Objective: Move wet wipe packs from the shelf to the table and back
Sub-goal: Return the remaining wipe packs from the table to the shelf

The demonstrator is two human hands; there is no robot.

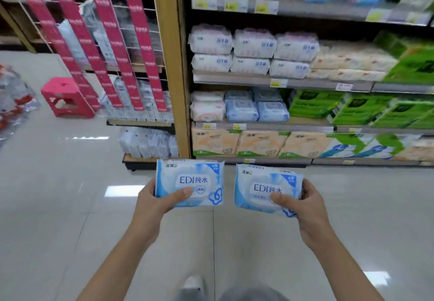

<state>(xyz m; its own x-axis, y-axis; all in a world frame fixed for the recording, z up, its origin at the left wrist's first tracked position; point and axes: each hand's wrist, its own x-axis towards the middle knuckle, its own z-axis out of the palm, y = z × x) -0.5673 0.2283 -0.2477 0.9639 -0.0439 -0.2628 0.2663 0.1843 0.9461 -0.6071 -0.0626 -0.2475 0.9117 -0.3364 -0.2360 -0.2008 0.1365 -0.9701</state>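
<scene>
I hold two blue-and-white wet wipe packs out in front of me above the floor. My left hand (157, 200) grips the left pack (191, 181) at its lower left corner, thumb on top. My right hand (303, 203) grips the right pack (265, 186) at its lower right side, thumb on its face. The two packs sit side by side, a small gap apart, labels up. Ahead, the shelf (263, 124) carries more blue wipe packs (257, 108) stacked beside a pink-white pack. No table is in view.
Green and orange tissue bundles (352, 110) fill the shelves to the right. A wire rack with pink hanging strips (110, 42) stands left of the wooden post (173, 65). A pink stool (67, 97) and wrapped goods sit on the tiled floor at left.
</scene>
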